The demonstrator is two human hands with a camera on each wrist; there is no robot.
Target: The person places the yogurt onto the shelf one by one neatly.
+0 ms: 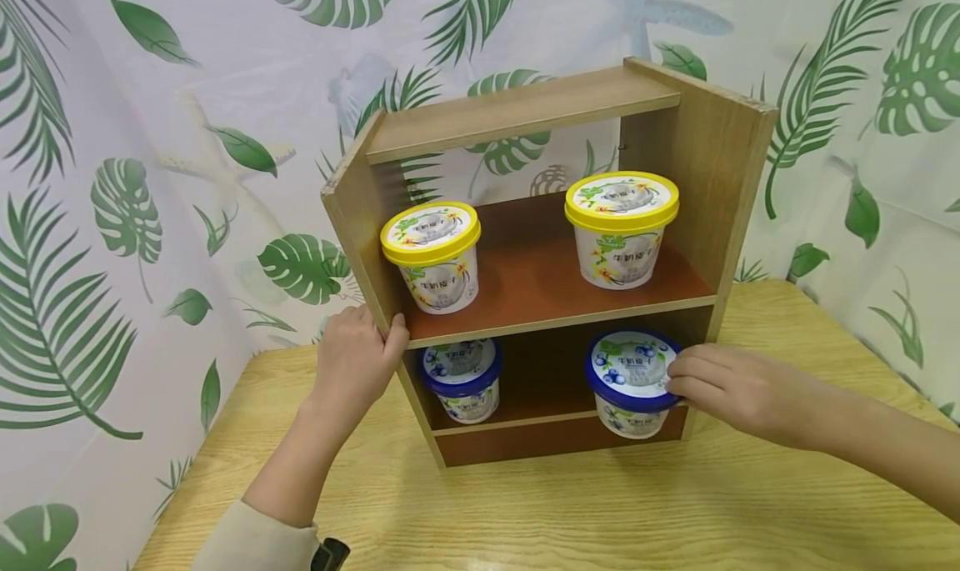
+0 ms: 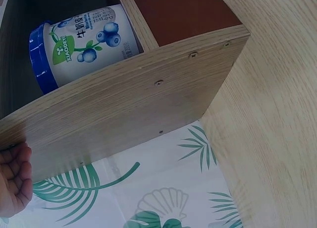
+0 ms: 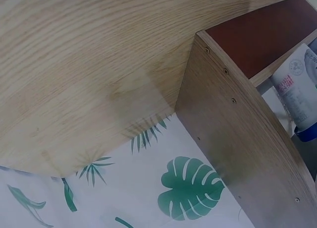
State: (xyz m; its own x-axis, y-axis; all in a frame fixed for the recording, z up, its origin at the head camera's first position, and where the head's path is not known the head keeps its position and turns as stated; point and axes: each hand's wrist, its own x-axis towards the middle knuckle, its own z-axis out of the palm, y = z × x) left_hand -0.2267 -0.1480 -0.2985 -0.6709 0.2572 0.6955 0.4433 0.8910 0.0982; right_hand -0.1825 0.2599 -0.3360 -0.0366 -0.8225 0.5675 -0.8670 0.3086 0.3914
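A small wooden shelf (image 1: 517, 317) stands on the table, with two tiers of lidded paper tubs. My left hand (image 1: 358, 348) grips its left side panel, thumb at the front edge; curled fingers (image 2: 17, 176) lie against the outer face in the left wrist view. With my right hand (image 1: 738, 388) I hold a blue-lidded tub (image 1: 633, 383) by the right edge of its lid; the thumb is hidden. This tub juts past the lower tier's front edge. Another blue-lidded tub (image 1: 463, 379) sits at the lower left.
On the upper tier stand two yellow-lidded tubs, one at left (image 1: 435, 258) and one at right (image 1: 622, 229). The wood-grain table (image 1: 525, 513) extends in front of the shelf. A leaf-patterned cloth (image 1: 225, 137) hangs behind and at both sides.
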